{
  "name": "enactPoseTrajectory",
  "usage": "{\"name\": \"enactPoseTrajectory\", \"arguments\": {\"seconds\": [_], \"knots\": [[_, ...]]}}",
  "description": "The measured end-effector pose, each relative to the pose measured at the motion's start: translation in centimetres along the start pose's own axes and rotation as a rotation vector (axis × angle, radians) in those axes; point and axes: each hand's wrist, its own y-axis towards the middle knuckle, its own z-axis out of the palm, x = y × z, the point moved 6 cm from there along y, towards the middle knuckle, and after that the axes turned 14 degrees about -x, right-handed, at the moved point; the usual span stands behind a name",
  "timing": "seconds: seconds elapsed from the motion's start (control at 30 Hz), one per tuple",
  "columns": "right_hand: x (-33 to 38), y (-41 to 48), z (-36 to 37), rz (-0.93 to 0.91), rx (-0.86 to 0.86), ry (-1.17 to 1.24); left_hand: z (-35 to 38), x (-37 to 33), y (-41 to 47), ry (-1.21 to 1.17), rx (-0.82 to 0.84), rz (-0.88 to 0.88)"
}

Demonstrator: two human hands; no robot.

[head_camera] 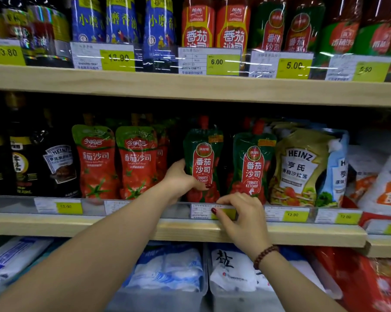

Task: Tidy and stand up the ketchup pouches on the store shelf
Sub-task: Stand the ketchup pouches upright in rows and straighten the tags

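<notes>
Both engaged — my left grip [181, 180] clasps the upright green pouch [202, 158]; my right grip [241, 216] pinches the price rail [183, 210] just below.

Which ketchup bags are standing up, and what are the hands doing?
left green ketchup pouch: upright, held by left hand.
right green ketchup pouch: standing, not gripped.
red ketchup pouches: standing, untouched.
left hand: grips left green ketchup pouch.
right hand: fingers curled over price strip.
</notes>
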Motion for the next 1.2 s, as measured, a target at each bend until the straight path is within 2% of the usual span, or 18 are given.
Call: {"name": "enactPoseTrajectory", "arguments": {"seconds": [0.17,0.27,0.33,0.43,0.53,0.93,1.03,1.1,1.17,1.2], "knots": [[0.2,-0.1,0.0,0.005,0.003,-0.023,-0.2,-0.5,-0.5,0.134,-0.020,0.106],[0.3,-0.1,-0.1,0.004,0.001,-0.024,-0.7,-0.9,-0.9,0.218,-0.114,0.229],[0.3,-0.1,-0.1,0.005,-0.001,-0.026,-1.2,-1.2,-1.5,0.182,-0.153,0.310],[0.3,-0.2,-0.1,0.006,-0.007,-0.025,-1.6,-1.4,-2.5,0.217,-0.146,0.469],[0.4,-0.3,-0.1,-0.006,-0.017,-0.025,-1.7,-1.3,-2.9,0.352,-0.097,0.541],[0.6,-0.2,-0.2,-0.002,0.006,-0.027,-1.7,-1.0,-2.5,0.404,-0.052,0.542],[0.5,0.1,-0.8,0.044,0.072,0.070,-2.2,-1.3,-3.3,0.388,-0.128,0.530],[-0.1,0.5,-2.4,0.111,-0.013,0.151,-2.9,-1.6,-4.4,0.333,-0.268,0.572],[-1.5,1.2,-4.7,0.233,-0.223,0.156,-2.6,-2.4,-6.0,0.292,-0.377,0.676],[-2.4,1.5,-5.6,0.318,-0.301,0.139,-1.8,-2.8,-6.5,0.275,-0.374,0.692]]}}
